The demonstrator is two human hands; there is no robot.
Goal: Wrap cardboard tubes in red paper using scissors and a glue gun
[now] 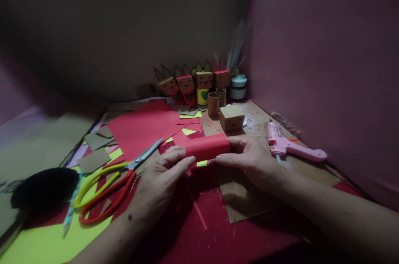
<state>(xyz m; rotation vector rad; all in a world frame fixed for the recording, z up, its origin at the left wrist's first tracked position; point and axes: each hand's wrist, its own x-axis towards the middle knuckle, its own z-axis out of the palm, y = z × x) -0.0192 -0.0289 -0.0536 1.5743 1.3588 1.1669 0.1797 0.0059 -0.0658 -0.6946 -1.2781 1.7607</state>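
Observation:
Both my hands hold a red paper-wrapped roll (208,146) low over the work surface. My left hand (162,176) pinches its left end with thumb and fingers closed. My right hand (251,160) grips its right end, fingers curled around it. A scrap of yellow paper (202,163) shows just under the roll. Scissors (115,181) with yellow and red handles lie just left of my left hand. A pink glue gun (291,145) rests to the right of my right hand.
A red paper sheet (140,129) and brown and yellow scraps litter the surface. At the back stand several box-headed paper figures (193,83), two cardboard tubes (215,102), a cardboard cube (231,117) and a small jar (238,86). A dark round object (43,187) sits at far left. Wall close on the right.

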